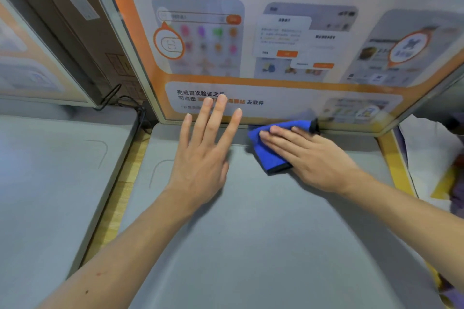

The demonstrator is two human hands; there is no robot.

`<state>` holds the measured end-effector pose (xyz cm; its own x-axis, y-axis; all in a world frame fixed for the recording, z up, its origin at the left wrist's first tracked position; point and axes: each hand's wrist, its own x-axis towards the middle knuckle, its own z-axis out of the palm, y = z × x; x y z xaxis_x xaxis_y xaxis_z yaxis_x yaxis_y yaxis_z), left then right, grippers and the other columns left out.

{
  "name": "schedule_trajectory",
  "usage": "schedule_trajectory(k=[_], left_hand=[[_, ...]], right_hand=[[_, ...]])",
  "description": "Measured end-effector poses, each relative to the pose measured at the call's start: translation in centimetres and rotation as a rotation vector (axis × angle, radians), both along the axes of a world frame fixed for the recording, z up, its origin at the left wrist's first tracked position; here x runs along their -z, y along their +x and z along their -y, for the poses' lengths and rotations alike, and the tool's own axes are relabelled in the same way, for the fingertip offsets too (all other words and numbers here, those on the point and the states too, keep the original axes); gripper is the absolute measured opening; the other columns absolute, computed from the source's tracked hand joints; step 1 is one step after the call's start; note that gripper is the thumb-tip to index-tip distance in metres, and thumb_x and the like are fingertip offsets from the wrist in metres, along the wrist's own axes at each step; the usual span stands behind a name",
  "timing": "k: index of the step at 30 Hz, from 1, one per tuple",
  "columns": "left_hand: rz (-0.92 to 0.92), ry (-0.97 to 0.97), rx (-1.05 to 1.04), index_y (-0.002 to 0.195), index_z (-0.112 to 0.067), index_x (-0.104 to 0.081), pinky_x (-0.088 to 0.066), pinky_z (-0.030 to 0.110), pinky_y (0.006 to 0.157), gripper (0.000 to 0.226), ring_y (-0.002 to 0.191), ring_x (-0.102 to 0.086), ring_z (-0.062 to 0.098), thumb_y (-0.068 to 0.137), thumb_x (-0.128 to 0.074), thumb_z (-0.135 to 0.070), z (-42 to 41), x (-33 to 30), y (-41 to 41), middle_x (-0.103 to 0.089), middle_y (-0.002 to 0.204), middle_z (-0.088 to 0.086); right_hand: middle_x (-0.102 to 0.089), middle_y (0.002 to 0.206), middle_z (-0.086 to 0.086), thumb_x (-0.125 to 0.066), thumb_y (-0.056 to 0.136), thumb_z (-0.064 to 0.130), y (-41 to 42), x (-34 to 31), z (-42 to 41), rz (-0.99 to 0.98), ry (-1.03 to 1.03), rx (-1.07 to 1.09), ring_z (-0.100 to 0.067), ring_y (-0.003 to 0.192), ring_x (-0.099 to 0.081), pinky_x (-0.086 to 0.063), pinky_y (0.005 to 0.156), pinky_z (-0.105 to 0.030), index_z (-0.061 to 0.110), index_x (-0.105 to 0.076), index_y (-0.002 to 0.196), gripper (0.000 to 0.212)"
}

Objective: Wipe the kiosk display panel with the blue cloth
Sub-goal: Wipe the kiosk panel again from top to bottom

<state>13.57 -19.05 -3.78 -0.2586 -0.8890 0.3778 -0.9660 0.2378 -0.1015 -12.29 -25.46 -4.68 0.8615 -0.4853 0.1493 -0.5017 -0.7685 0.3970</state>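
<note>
Currently right hand (311,155) presses flat on cloth (272,148) at the shelf's (251,233) back edge below the panel (276,32), left hand (206,148) open, fingertips against panel; risk: those bare fingers smear the glass.

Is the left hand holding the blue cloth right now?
No, the left hand is spread open and empty, while the right hand presses the blue cloth flat.

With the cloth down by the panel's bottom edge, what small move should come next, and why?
Probably slide the right hand and the blue cloth up onto the display panel: the cloth lies mostly on the grey ledge at the panel's foot.
</note>
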Motion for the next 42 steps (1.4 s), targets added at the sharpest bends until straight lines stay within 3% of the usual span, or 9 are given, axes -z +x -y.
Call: schedule_trajectory(k=[2,8,14,19,23,28,31,36,42], left_hand=[[0.012,0.015,-0.025,0.159,-0.017,-0.014,-0.016,0.056,0.119,0.099,0.153,0.003,0.033,0.073,-0.064,-0.022,-0.1,0.1,-0.3,0.006,0.165,0.014],[0.006,-0.012,0.030,0.158,-0.017,-0.016,-0.018,0.057,0.119,0.101,0.153,0.001,0.033,0.071,-0.067,-0.021,-0.2,-0.2,-2.3,0.006,0.165,0.013],[0.058,0.031,-0.033,0.158,-0.013,-0.013,-0.014,0.056,0.120,0.106,0.153,0.004,0.032,0.071,-0.071,-0.022,0.4,-0.1,-4.4,0.011,0.165,0.011],[0.049,-0.007,0.002,0.158,-0.013,-0.014,-0.014,0.056,0.119,0.100,0.153,0.004,0.031,0.072,-0.063,-0.020,0.1,-0.2,-5.8,0.008,0.165,0.013],[0.046,-0.017,0.036,0.158,-0.013,-0.016,-0.014,0.057,0.119,0.097,0.153,0.003,0.032,0.072,-0.061,-0.020,0.6,-0.5,-7.6,0.009,0.165,0.012],[0.058,0.002,0.038,0.158,-0.013,-0.016,-0.015,0.057,0.119,0.096,0.153,0.001,0.032,0.073,-0.060,-0.018,0.3,-0.2,-9.1,0.004,0.165,0.012],[0.070,0.003,0.063,0.158,-0.013,-0.015,-0.015,0.057,0.119,0.095,0.153,0.002,0.032,0.072,-0.056,-0.020,0.2,-0.1,-9.8,0.004,0.165,0.012],[0.064,-0.013,0.081,0.158,-0.013,-0.016,-0.015,0.057,0.119,0.102,0.153,0.000,0.032,0.069,-0.066,-0.017,0.7,-0.3,-11.9,0.003,0.165,0.012],[0.082,-0.005,0.089,0.158,-0.014,-0.015,-0.013,0.057,0.119,0.106,0.153,0.001,0.031,0.067,-0.067,-0.015,1.0,0.2,-13.2,0.005,0.166,0.012]], right_hand=[[-0.022,0.160,-0.001,-0.036,0.085,0.010,-1.0,0.0,-0.3,-0.022,0.039,0.005,-0.020,0.148,-0.028,-0.010,0.123,-0.034,0.007,-0.033,0.152,0.067],[-0.011,0.167,-0.003,-0.037,0.087,0.016,-3.4,-2.2,0.5,0.175,-0.125,0.145,-0.023,0.154,-0.008,-0.003,0.124,-0.041,0.008,-0.022,0.157,0.072],[-0.028,0.159,-0.005,-0.031,0.089,0.014,-7.1,-0.1,-0.6,-0.076,0.092,0.083,-0.024,0.147,-0.031,-0.010,0.120,-0.036,0.009,-0.027,0.152,0.064],[-0.012,0.166,-0.004,-0.035,0.087,0.015,-9.7,-1.7,0.4,0.056,-0.025,0.127,-0.024,0.153,-0.012,-0.004,0.125,-0.040,0.008,-0.020,0.158,0.073],[-0.012,0.167,-0.004,-0.034,0.090,0.017,-10.6,-1.6,1.0,0.102,-0.059,0.158,-0.024,0.153,-0.010,-0.002,0.125,-0.041,0.010,-0.015,0.159,0.072],[-0.023,0.161,-0.003,-0.057,0.089,0.010,-12.3,0.6,-0.1,-0.059,0.088,0.105,-0.019,0.150,-0.018,-0.001,0.122,-0.030,0.011,-0.026,0.153,0.071],[-0.019,0.163,-0.006,-0.040,0.089,0.013,-12.8,-0.4,0.2,0.021,0.066,0.060,-0.023,0.152,-0.017,-0.004,0.125,-0.034,0.008,-0.023,0.156,0.069],[-0.008,0.167,-0.005,-0.049,0.086,0.009,-13.9,-2.4,1.2,0.177,-0.067,0.094,-0.025,0.153,-0.009,-0.006,0.125,-0.040,0.006,-0.017,0.158,0.079],[-0.021,0.161,-0.006,-0.029,0.092,0.008,-15.4,-0.7,0.9,-0.036,0.035,0.037,-0.026,0.148,-0.025,-0.007,0.122,-0.034,0.006,-0.026,0.153,0.061]])
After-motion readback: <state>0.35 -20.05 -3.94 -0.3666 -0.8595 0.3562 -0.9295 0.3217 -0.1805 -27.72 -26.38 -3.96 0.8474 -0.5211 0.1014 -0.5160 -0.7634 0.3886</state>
